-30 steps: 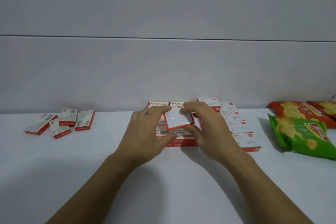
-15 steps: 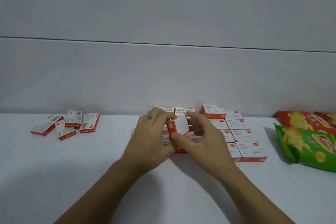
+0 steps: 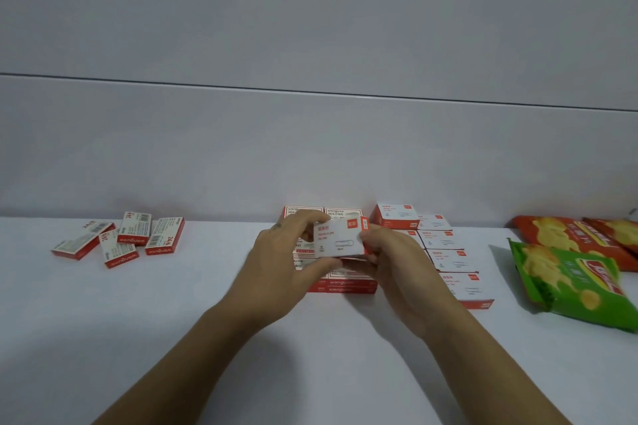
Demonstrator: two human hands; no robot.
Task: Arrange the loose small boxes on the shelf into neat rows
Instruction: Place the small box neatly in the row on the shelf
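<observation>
Head view, both hands [image 3: 345,272] holding white box [image 3: 339,240], above stack [image 3: 343,285]

White shelf [image 3: 165,314] — small boxes [image 3: 117,240], chip bags [image 3: 569,286].

I have one view only, the head camera, looking forward and slightly down across the white shelf [image 3: 103,338], squarely facing the grey wall [image 3: 310,148], with the left hand [image 3: 279,272] and right hand [image 3: 404,266] close at centre.

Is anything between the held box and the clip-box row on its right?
Nothing visible except the right hand gripping it. The box hangs above the red stack, just left of the row.
</observation>
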